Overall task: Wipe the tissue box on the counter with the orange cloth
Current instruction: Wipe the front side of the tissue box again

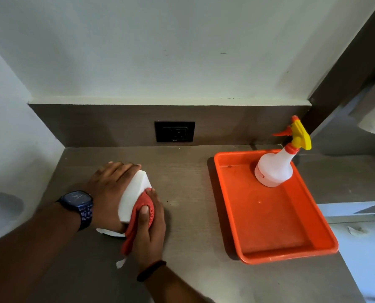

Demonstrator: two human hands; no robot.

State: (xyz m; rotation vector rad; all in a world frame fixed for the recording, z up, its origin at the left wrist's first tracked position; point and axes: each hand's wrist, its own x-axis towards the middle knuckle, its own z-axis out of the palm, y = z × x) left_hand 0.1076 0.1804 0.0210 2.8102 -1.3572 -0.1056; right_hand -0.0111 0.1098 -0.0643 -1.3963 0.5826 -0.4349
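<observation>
Head view shows the left hand (110, 189) clasping a white faceted tissue box (134, 193) on the grey-brown counter (186, 182), while the right hand (150, 228) presses a bunched orange cloth (141, 209) against its side.

Bare counter (188, 171) lies open between the tissue box (134, 193) and the orange tray (276, 217) at three o'clock; twelve o'clock seems walled off by the backsplash (116, 125)
</observation>
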